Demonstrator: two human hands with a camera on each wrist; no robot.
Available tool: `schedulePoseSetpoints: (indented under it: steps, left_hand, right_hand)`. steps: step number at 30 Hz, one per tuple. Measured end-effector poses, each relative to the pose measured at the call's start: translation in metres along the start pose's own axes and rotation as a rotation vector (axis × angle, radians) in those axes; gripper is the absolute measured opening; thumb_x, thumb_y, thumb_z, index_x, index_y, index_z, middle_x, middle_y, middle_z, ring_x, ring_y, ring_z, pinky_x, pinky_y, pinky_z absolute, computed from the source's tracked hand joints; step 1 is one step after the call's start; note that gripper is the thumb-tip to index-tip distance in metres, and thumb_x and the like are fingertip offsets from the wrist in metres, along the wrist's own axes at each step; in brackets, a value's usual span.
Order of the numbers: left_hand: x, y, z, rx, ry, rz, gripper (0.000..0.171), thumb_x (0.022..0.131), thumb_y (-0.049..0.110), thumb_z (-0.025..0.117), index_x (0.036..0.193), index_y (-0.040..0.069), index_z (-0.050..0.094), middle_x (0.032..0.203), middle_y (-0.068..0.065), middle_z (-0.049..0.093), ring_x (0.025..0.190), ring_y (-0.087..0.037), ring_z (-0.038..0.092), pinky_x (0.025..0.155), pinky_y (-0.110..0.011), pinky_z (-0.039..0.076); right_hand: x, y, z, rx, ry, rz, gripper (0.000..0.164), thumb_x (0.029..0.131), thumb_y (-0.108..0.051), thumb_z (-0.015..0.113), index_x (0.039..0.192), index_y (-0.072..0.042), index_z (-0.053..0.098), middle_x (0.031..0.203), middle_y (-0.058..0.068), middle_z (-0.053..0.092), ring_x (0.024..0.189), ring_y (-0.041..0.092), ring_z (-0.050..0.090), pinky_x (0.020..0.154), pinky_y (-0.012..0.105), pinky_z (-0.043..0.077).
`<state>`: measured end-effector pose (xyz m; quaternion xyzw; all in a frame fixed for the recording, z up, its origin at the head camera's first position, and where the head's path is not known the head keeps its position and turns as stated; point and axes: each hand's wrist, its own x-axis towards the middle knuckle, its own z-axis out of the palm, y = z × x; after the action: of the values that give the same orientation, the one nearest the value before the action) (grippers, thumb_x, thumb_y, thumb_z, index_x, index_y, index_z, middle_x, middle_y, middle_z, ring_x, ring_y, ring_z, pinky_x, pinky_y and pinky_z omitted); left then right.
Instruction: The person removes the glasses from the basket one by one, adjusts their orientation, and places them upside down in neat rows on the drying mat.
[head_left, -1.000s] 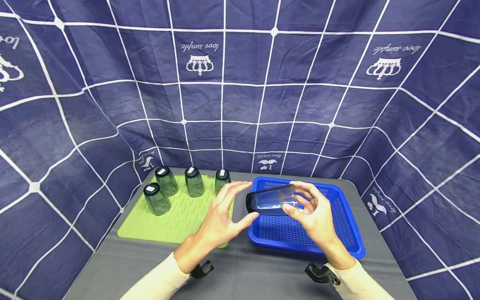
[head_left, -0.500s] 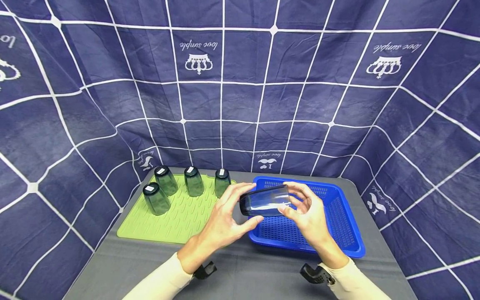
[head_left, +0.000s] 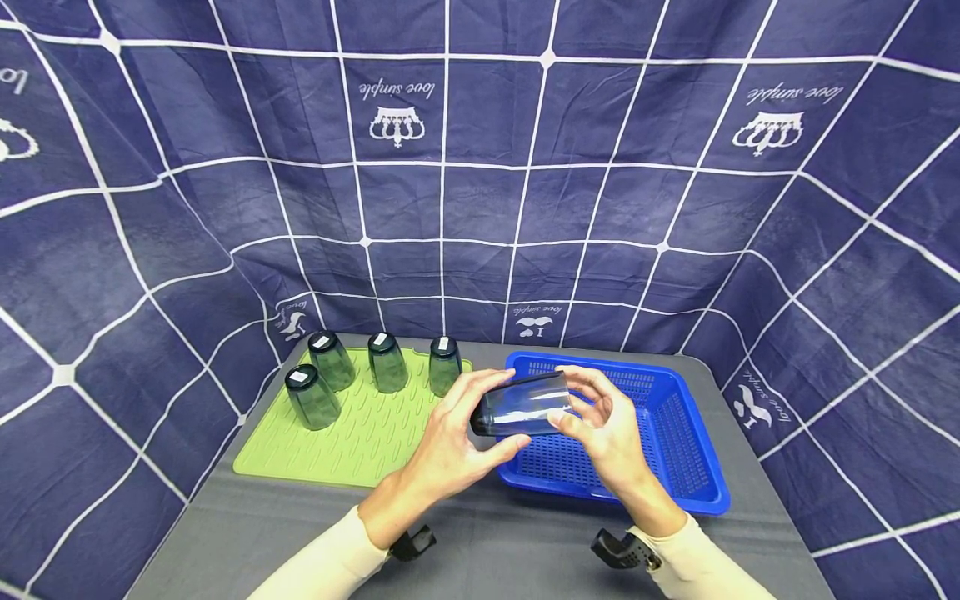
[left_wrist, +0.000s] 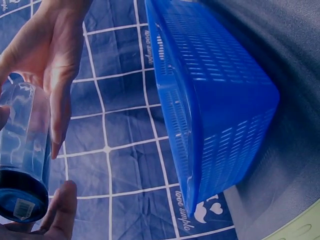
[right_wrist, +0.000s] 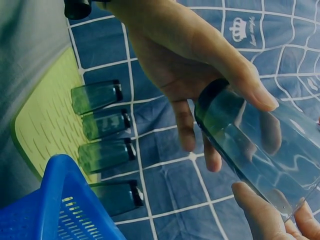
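A blue-tinted drinking glass is held on its side in the air, its dark base toward the left. My right hand grips it near the mouth, thumb in front and fingers behind. Around the base end, my left hand reaches with fingers and thumb spread. In the left wrist view, a small label shows on the base of the glass. The right wrist view has the left thumb overlapping the glass wall, with other left fingers beyond it.
Several upside-down glasses stand on a green ribbed mat at the left, labels on their bases. A blue perforated basket sits at the right, below the right hand. Grid-patterned cloth surrounds the grey table.
My right hand has carried the glass leftward, bringing its base between the left thumb and fingers. The left hand has shifted slightly right.
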<state>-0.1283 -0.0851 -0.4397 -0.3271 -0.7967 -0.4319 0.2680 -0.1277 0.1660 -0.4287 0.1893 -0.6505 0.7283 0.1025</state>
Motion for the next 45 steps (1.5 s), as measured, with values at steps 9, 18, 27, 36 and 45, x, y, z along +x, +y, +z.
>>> schedulePoseSetpoints:
  steps: [9, 18, 27, 36, 45]
  left_hand:
    - [-0.0008, 0.0006, 0.0020, -0.027, 0.007, -0.019, 0.081, 0.091, 0.034, 0.103, 0.162, 0.023, 0.065, 0.152, -0.002, 0.073, 0.133, -0.022, 0.077, 0.107, -0.041, 0.065]
    - [-0.0005, 0.0004, 0.0031, -0.028, 0.025, -0.007, 0.079, 0.089, 0.032, 0.104, 0.159, 0.021, 0.068, 0.147, -0.002, 0.076, 0.127, -0.021, 0.079, 0.103, -0.041, 0.066]
    - [0.0000, 0.0012, 0.0035, -0.031, 0.026, 0.004, 0.078, 0.089, 0.031, 0.104, 0.158, 0.023, 0.069, 0.144, -0.001, 0.078, 0.123, -0.019, 0.079, 0.100, -0.039, 0.067]
    - [0.0001, 0.0014, 0.0032, -0.046, 0.021, 0.007, 0.079, 0.088, 0.028, 0.105, 0.158, 0.021, 0.070, 0.141, -0.001, 0.078, 0.121, -0.019, 0.079, 0.100, -0.037, 0.067]
    - [-0.0014, 0.0010, 0.0024, -0.048, 0.022, 0.012, 0.080, 0.087, 0.027, 0.106, 0.158, 0.023, 0.070, 0.141, -0.002, 0.078, 0.119, -0.018, 0.079, 0.097, -0.036, 0.067]
  right_hand:
    - [0.0000, 0.0019, 0.0016, 0.066, -0.022, 0.016, 0.057, 0.091, 0.010, 0.076, 0.147, 0.006, 0.066, 0.126, 0.001, 0.082, 0.109, 0.018, 0.087, 0.092, 0.030, 0.072]
    - [-0.0013, 0.0014, 0.0021, 0.096, -0.017, 0.044, 0.055, 0.092, 0.009, 0.075, 0.146, 0.000, 0.068, 0.126, 0.000, 0.082, 0.108, 0.016, 0.086, 0.088, 0.028, 0.071]
    - [-0.0030, 0.0010, 0.0021, 0.118, -0.013, 0.061, 0.054, 0.092, 0.009, 0.073, 0.144, -0.005, 0.069, 0.124, 0.001, 0.081, 0.104, 0.017, 0.086, 0.085, 0.028, 0.071]
    - [-0.0036, 0.0024, 0.0000, 0.153, -0.041, 0.072, 0.053, 0.095, 0.008, 0.071, 0.145, -0.007, 0.069, 0.125, 0.002, 0.081, 0.104, 0.016, 0.086, 0.088, 0.031, 0.072]
    - [-0.0045, 0.0045, -0.0032, 0.179, -0.095, 0.081, 0.053, 0.098, 0.007, 0.070, 0.149, -0.007, 0.066, 0.130, 0.003, 0.078, 0.109, 0.015, 0.084, 0.092, 0.032, 0.072]
